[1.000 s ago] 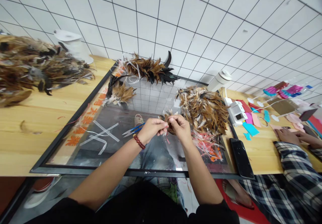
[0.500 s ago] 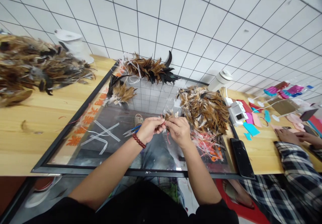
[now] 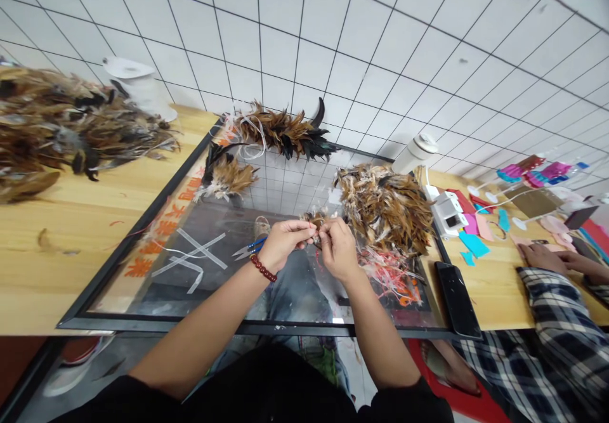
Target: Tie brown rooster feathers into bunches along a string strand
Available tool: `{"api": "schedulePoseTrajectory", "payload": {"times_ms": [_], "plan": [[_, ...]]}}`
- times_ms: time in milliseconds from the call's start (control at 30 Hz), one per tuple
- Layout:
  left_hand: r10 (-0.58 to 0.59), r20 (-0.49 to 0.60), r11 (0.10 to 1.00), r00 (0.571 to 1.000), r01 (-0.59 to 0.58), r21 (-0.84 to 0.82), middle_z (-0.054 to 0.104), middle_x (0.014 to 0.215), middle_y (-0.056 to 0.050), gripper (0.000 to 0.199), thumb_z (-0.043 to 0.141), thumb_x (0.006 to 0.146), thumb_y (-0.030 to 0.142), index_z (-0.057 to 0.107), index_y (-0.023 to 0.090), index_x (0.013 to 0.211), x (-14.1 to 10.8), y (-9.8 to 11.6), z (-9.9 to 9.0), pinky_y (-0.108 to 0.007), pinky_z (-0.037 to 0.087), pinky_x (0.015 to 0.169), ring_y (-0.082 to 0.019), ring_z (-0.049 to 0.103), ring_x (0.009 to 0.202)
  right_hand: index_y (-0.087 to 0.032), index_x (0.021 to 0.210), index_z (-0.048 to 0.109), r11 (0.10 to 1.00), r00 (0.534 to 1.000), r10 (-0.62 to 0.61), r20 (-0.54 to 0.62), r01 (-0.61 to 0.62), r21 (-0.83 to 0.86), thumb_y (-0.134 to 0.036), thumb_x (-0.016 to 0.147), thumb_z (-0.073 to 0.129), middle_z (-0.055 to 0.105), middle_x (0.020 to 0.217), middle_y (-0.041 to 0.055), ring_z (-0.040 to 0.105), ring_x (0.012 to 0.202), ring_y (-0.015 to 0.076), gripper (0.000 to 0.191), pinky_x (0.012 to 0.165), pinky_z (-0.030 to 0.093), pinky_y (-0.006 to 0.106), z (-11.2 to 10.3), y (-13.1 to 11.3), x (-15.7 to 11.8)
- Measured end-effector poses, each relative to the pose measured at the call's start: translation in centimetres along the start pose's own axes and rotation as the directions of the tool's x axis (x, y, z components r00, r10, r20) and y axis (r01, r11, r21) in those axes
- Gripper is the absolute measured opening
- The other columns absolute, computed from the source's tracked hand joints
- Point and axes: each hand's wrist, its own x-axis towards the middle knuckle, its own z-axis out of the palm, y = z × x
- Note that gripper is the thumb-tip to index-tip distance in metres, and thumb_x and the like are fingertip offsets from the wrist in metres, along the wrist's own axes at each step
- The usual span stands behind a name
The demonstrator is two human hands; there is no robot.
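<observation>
My left hand [image 3: 285, 242], a dark red bead bracelet on its wrist, is closed in a pinch with a bit of red thread [image 3: 311, 224] at its fingertips. Close beside it, my right hand [image 3: 339, 248] is also pinched; what its fingers hold is hidden. Just beyond the fingertips shows a small tuft of brown and whitish feathers [image 3: 323, 215]. Blue-handled scissors [image 3: 257, 245] lie left of my left hand. To the right of my right hand are a heap of brown feathers [image 3: 387, 210] and tangled pink and white string scraps [image 3: 385, 269].
A black-framed glass panel [image 3: 214, 325] lies under my hands. On it are a feather strand [image 3: 285, 128], a small feather bunch [image 3: 231, 177] and white strips [image 3: 204, 247]. A phone [image 3: 457, 299], power strip [image 3: 447, 214] and another person's hands [image 3: 547, 259] are rightward.
My fingertips have drawn slightly apart, and my right hand's fingers have shifted their grip. The things on the panel stay where they were.
</observation>
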Motion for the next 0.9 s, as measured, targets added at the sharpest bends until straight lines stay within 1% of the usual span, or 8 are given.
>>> {"api": "schedulePoseTrajectory", "payload": {"times_ms": [233,333,400,467,567,667,733,900], "plan": [[0.085,-0.011,0.996,0.996,-0.085,-0.012,0.062,0.063,-0.001,0.028,0.082,0.051,0.023,0.067,0.011,0.072,0.0,0.1,0.1,-0.018,0.038,0.049,-0.008,0.054,0.057,-0.020,0.091,0.053,0.988,1.000,0.015,0.009,-0.016,0.153,-0.020,0.088,0.044,0.055,0.091,0.0058,0.052,0.082,0.0169,0.009,0.074,0.043,0.030,-0.4,-0.2,0.2],[0.156,0.030,0.987,0.987,-0.155,-0.034,0.062,0.067,-0.001,0.028,0.081,0.054,0.021,0.066,0.012,0.076,-0.3,0.3,0.4,-0.020,0.042,0.056,-0.008,0.055,0.061,-0.021,0.108,0.052,0.976,0.999,-0.007,0.038,-0.001,0.218,-0.026,0.081,0.057,0.055,0.098,0.0067,0.052,0.077,0.0158,0.028,0.070,0.045,0.030,-0.4,-0.4,0.3],[0.182,0.061,0.983,0.981,-0.179,-0.051,0.062,0.070,-0.001,0.028,0.080,0.056,0.020,0.065,0.013,0.079,-0.4,0.4,0.5,-0.022,0.045,0.063,-0.009,0.057,0.066,-0.021,0.108,0.053,0.979,0.999,0.006,0.040,-0.014,0.204,-0.030,0.076,0.063,0.056,0.093,0.0052,0.052,0.073,0.0156,0.034,0.067,0.045,0.029,-0.2,-0.5,0.3],[0.199,0.076,0.979,0.977,-0.195,-0.062,0.062,0.071,0.000,0.029,0.079,0.057,0.020,0.064,0.013,0.082,-0.5,0.6,0.6,-0.023,0.046,0.067,-0.010,0.057,0.068,-0.021,0.099,0.057,0.981,0.999,0.035,-0.002,-0.034,0.193,-0.031,0.077,0.064,0.058,0.086,0.0035,0.053,0.072,0.0151,0.025,0.066,0.046,0.029,-0.1,-0.4,0.2],[0.215,0.072,0.976,0.974,-0.213,-0.041,0.062,0.071,0.000,0.030,0.077,0.059,0.021,0.062,0.014,0.083,-0.5,0.8,0.4,-0.023,0.047,0.066,-0.010,0.058,0.067,-0.022,0.092,0.062,0.975,0.999,0.028,-0.041,-0.018,0.223,-0.028,0.081,0.061,0.064,0.089,0.0046,0.059,0.077,0.0153,0.012,0.073,0.049,0.030,0.2,-0.1,0.0],[0.271,0.049,0.957,0.961,-0.275,0.092,0.064,0.070,-0.001,0.028,0.075,0.061,0.021,0.061,0.015,0.083,-0.5,1.0,0.2,-0.025,0.048,0.069,-0.012,0.060,0.067,-0.024,0.086,0.066,0.967,0.998,0.011,-0.062,0.006,0.256,-0.026,0.082,0.060,0.068,0.090,0.0052,0.063,0.085,0.0169,0.008,0.078,0.051,0.032,0.5,0.1,-0.2],[0.369,0.042,0.894,0.928,-0.368,0.256,0.066,0.072,-0.002,0.023,0.072,0.064,0.020,0.061,0.016,0.085,-0.6,0.8,0.1,-0.026,0.048,0.070,-0.014,0.061,0.069,-0.024,0.081,0.067,0.962,0.996,0.024,-0.082,0.000,0.275,-0.025,0.081,0.059,0.069,0.086,0.0045,0.065,0.083,0.0166,0.008,0.077,0.052,0.032,0.7,0.0,-0.2],[0.607,0.088,0.604,0.790,-0.531,0.595,0.069,0.088,-0.005,0.027,0.062,0.072,0.016,0.066,0.021,0.098,-1.1,-0.5,-0.1,-0.028,0.048,0.080,-0.017,0.064,0.080,-0.023,0.075,0.067,0.957,0.990,0.070,-0.120,-0.033,0.287,-0.022,0.079,0.059,0.068,0.079,0.0041,0.064,0.075,0.0152,0.009,0.071,0.052,0.029,1.1,-0.6,-0.2]]}}
